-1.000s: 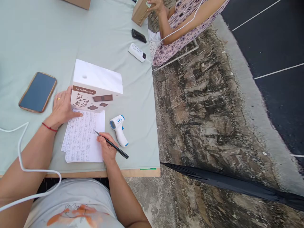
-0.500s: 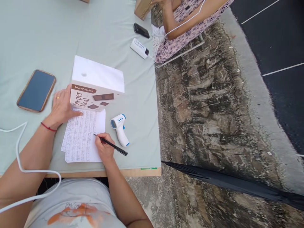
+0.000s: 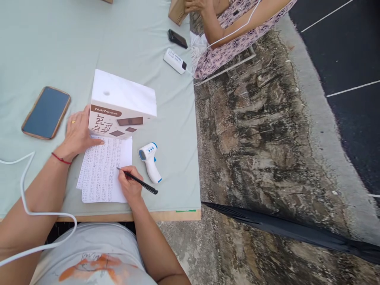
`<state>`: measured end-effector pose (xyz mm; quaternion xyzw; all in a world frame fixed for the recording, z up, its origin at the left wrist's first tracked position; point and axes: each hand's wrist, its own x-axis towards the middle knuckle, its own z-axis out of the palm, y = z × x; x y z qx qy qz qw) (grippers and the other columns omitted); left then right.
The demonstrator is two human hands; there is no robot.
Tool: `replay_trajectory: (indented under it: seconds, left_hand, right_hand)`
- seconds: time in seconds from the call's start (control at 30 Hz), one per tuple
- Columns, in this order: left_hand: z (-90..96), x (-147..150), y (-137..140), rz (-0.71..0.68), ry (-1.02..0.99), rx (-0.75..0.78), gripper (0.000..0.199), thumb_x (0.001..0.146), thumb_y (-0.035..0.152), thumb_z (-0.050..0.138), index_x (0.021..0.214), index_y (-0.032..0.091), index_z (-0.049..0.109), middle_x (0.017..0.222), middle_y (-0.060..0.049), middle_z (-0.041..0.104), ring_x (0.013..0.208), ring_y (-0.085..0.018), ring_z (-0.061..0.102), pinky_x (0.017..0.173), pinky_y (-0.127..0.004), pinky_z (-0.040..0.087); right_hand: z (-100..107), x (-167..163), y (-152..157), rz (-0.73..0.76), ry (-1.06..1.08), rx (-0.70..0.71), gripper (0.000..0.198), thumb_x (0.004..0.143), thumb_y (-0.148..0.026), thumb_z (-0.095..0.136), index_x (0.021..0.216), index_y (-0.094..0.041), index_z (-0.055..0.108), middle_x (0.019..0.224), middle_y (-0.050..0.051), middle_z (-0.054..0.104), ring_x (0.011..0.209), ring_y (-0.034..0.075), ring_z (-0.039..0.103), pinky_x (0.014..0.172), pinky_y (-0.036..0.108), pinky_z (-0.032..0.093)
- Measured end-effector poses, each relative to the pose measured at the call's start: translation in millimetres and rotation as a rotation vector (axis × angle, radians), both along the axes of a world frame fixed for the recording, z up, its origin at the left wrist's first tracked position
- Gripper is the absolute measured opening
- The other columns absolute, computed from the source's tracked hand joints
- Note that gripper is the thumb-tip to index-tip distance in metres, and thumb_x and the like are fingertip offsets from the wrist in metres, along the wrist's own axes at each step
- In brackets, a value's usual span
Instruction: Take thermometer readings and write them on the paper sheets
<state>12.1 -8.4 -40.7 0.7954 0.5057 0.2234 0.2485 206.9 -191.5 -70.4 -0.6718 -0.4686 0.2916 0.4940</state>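
Observation:
A black pen (image 3: 140, 182) is pinched in my right hand (image 3: 130, 184), its tip on sheets of paper (image 3: 102, 174) covered with rows of small writing. My left hand (image 3: 77, 132) rests at the sheets' upper left, thumb stretched over the paper and the other fingers extended along the side of a white NutriMotion box (image 3: 123, 93). The fingertips are partly hidden by the box, which stands at the top edge of the sheets. To the right of the paper lies a white and blue infrared thermometer (image 3: 151, 161).
A phone in a brown case (image 3: 46, 113) lies on the left. Near the table's right edge are a white device with a cable (image 3: 175, 61) and a black device (image 3: 177, 38). Another person's hand (image 3: 196, 5) touches a cardboard box (image 3: 177, 11). A white cable (image 3: 23, 186) crosses my left arm.
My right hand and the pen have shifted very slightly, the pen's rear end moving a little left. The other person's hand shows more plainly at the cardboard box.

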Motion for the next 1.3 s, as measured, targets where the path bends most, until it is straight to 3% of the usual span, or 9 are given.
replay_trajectory:
  seconds: [0.3,0.5,0.67,0.77,0.87,1.07,1.3]
  left_hand:
    - [4.8,-0.7,-0.6,-0.014,0.023,-0.024,0.126,0.069,0.048,0.096,0.17,0.038,0.023,0.15,-0.013,0.055,0.151,-0.05,0.044,0.125,-0.075,0.026]
    - [7.2,-0.7,-1.5,-0.023,0.012,-0.025,0.115,0.071,0.043,0.095,0.167,0.038,0.031,0.149,-0.012,0.056,0.149,-0.05,0.045,0.124,-0.075,0.026]
    - [13.5,0.5,-2.5,-0.02,0.07,-0.044,0.101,0.076,0.043,0.09,0.161,0.028,0.038,0.154,-0.016,0.054,0.15,-0.047,0.045,0.126,-0.069,0.027]
    - [15.2,1.1,-2.8,-0.019,0.086,-0.024,0.097,0.075,0.044,0.09,0.158,0.029,0.042,0.152,-0.014,0.056,0.148,-0.045,0.047,0.126,-0.067,0.03]
    - [13.6,0.9,-2.3,-0.023,0.078,-0.024,0.097,0.075,0.044,0.089,0.159,0.03,0.042,0.153,-0.015,0.056,0.148,-0.047,0.047,0.126,-0.068,0.03]
    - [8.8,0.0,-0.8,-0.02,0.01,-0.041,0.117,0.072,0.044,0.093,0.167,0.033,0.027,0.152,-0.014,0.055,0.15,-0.049,0.044,0.126,-0.073,0.026]
    - [11.8,1.4,-2.0,0.0,0.091,-0.03,0.099,0.075,0.043,0.09,0.158,0.024,0.039,0.15,-0.018,0.057,0.148,-0.045,0.048,0.125,-0.067,0.032]
  right_hand:
    - [2.6,-1.3,0.5,-0.015,0.032,-0.017,0.012,0.082,-0.033,0.064,0.075,-0.024,0.068,0.063,-0.003,0.061,0.057,0.015,0.054,0.059,0.029,0.051]
    - [0.1,-3.7,0.2,-0.063,0.028,-0.037,0.016,0.083,-0.037,0.063,0.076,-0.024,0.067,0.062,-0.003,0.06,0.058,0.015,0.053,0.059,0.03,0.051]
    - [0.0,-4.2,0.7,-0.056,0.034,-0.01,0.013,0.082,-0.035,0.063,0.075,-0.025,0.065,0.061,-0.004,0.058,0.057,0.015,0.051,0.058,0.03,0.05]
    - [-0.8,-3.7,0.6,-0.048,0.025,-0.02,0.013,0.082,-0.035,0.063,0.074,-0.025,0.064,0.061,-0.004,0.058,0.057,0.015,0.051,0.058,0.03,0.05]
    - [-2.1,-3.6,0.4,-0.052,0.013,-0.03,0.013,0.081,-0.035,0.061,0.073,-0.025,0.064,0.061,-0.004,0.057,0.057,0.015,0.05,0.058,0.03,0.05]
    - [-2.0,-3.9,0.8,-0.081,0.022,-0.016,0.014,0.081,-0.036,0.06,0.073,-0.025,0.064,0.062,-0.003,0.059,0.058,0.015,0.051,0.058,0.029,0.049]
    - [-4.7,-2.5,-0.4,-0.089,0.013,-0.013,0.014,0.083,-0.036,0.061,0.074,-0.025,0.063,0.063,-0.004,0.058,0.059,0.015,0.051,0.059,0.03,0.05]
